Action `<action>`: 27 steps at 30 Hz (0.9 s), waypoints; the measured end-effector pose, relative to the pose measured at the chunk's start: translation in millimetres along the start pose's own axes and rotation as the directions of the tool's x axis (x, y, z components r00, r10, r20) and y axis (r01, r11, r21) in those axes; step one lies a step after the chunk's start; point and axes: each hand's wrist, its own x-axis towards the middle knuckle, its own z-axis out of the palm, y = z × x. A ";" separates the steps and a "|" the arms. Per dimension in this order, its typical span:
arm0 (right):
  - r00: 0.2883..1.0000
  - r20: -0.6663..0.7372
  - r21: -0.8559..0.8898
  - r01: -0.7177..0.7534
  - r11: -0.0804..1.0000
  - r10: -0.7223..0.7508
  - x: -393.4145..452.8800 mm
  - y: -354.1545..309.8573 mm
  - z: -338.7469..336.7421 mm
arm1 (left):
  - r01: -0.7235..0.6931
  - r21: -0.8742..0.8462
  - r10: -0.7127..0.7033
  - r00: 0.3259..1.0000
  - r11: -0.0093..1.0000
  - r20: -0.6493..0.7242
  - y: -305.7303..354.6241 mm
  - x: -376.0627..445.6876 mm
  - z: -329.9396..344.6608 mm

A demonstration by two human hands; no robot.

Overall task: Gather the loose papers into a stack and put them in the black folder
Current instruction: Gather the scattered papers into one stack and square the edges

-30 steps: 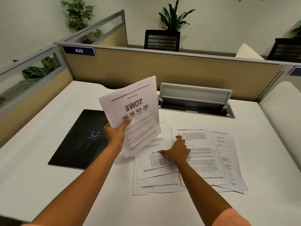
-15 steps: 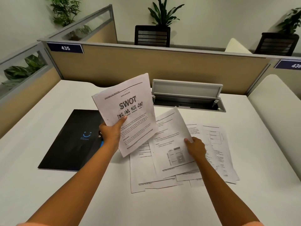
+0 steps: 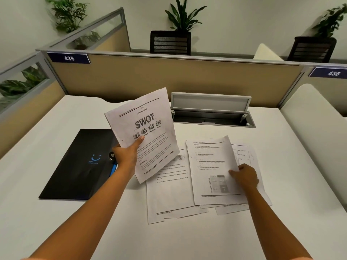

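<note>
My left hand (image 3: 125, 156) holds a small stack of printed papers (image 3: 150, 117) upright above the desk, the top page headed SWOT. The black folder (image 3: 78, 166) lies closed on the desk to the left, partly behind that hand, with a blue smile logo and a blue-tipped clasp. My right hand (image 3: 245, 177) pinches the right edge of one printed sheet (image 3: 210, 166) that lies on top of the right part of the pile. Several more loose papers (image 3: 169, 194) lie overlapping on the white desk (image 3: 56, 222) beneath and to the left of it.
A grey cable hatch (image 3: 212, 111) stands open at the back of the desk. Beige partition walls (image 3: 169, 77) labelled 435 and 436 close off the back and left. A cream chair back (image 3: 309, 119) is at the right edge.
My right hand lifted one sheet off the pile's left side, carried it right and lowered it onto the right-hand papers. My left hand kept the SWOT stack raised.
</note>
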 end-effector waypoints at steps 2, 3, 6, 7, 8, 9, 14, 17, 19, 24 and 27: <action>0.999 0.010 0.091 0.034 0.995 -0.035 -0.2 1.6 -3.0 | 0.003 0.011 -0.003 1.000 1.000 -0.007 -0.2 -0.3 -0.3; 0.999 -0.002 0.138 0.046 0.989 -0.046 -0.3 2.3 -5.3 | 0.003 0.017 -0.003 1.000 1.000 -0.009 -0.3 0.1 -0.9; 0.995 -0.076 0.246 0.088 0.965 -0.071 0.2 6.9 -15.2 | 0.007 0.031 -0.006 1.000 1.000 -0.022 -0.5 1.2 -3.4; 0.992 -0.100 0.272 0.104 0.957 -0.079 0.7 9.1 -18.8 | 0.006 0.030 -0.005 1.000 1.000 -0.026 -0.5 1.5 -4.6; 0.989 -0.121 0.288 0.119 0.950 -0.087 1.4 11.4 -22.6 | 0.004 0.030 -0.003 1.000 1.000 -0.030 -0.4 1.7 -5.6; 0.986 -0.139 0.294 0.133 0.947 -0.095 2.8 14.0 -26.1 | -0.001 0.030 0.002 0.999 1.000 -0.032 -0.2 1.9 -6.4; 0.984 -0.173 0.445 0.123 0.887 -0.050 9.7 21.9 -38.6 | -0.025 0.012 0.025 0.998 1.000 -0.057 0.7 -0.9 -11.3; 0.995 -0.088 0.576 0.086 0.813 -0.043 5.7 18.9 -36.8 | -0.039 0.000 0.038 0.997 0.999 -0.062 -2.0 -2.2 -15.0; 0.996 -0.032 0.605 0.084 0.792 -0.082 -2.2 11.9 -29.7 | -0.046 -0.004 0.045 0.995 0.999 -0.084 -3.8 -3.0 -17.9; 0.984 0.043 0.564 0.117 0.817 -0.171 -32.4 -13.0 6.1 | -0.110 -0.023 0.101 0.966 0.994 -0.237 -0.8 3.1 -27.2; 0.972 0.078 0.535 0.146 0.832 -0.221 -55.7 -30.8 31.5 | -0.214 -0.007 0.201 0.931 0.977 -0.305 8.4 9.0 -32.7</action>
